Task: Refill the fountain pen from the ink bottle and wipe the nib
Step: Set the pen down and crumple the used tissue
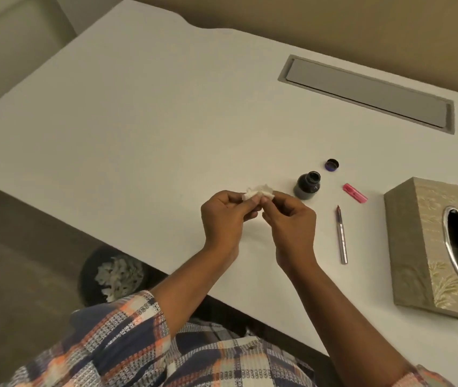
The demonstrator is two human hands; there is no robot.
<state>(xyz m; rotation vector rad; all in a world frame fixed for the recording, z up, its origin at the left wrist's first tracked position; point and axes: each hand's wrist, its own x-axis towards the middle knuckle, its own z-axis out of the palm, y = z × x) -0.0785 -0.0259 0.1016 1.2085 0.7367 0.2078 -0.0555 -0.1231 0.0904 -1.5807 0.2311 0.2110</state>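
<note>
We've got both hands up over the desk [138, 113], pinching one small crumpled tissue [258, 193] between them. Left hand [226, 219] has fingers curled in, thumb and fingertips closed on the tissue's left end. Right hand [289, 222] is the same on the right end, fingers bent, nothing else in it. The two hands touch at the fingertips. Tissue sticks out above the knuckles; we can't tell if there's ink on it.

Pen [341, 234] lies flat on the desk just right of the right hand, not touched. It's uncapped, nib end pointing away from us, silver barrel end toward us. Nib is too small to judge clean or wet.

Ink bottle [307, 185] stands upright and open, just beyond the right hand and up-left of the pen's nib end. Its lid [332, 165] sits apart behind it, open side up. Pink cap [355, 193] lies on its side right of the bottle, between bottle and tissue box [417, 247].

Tissue box sits at the right edge, oval slot up, well apart from the hands. Grey cable flap [367, 93] is set into the far side of the desk. A dark bin [88, 275] with white crumpled paper sits on the floor below the near desk edge, left of our left arm. Plaid shirt [127, 347] at bottom.
</note>
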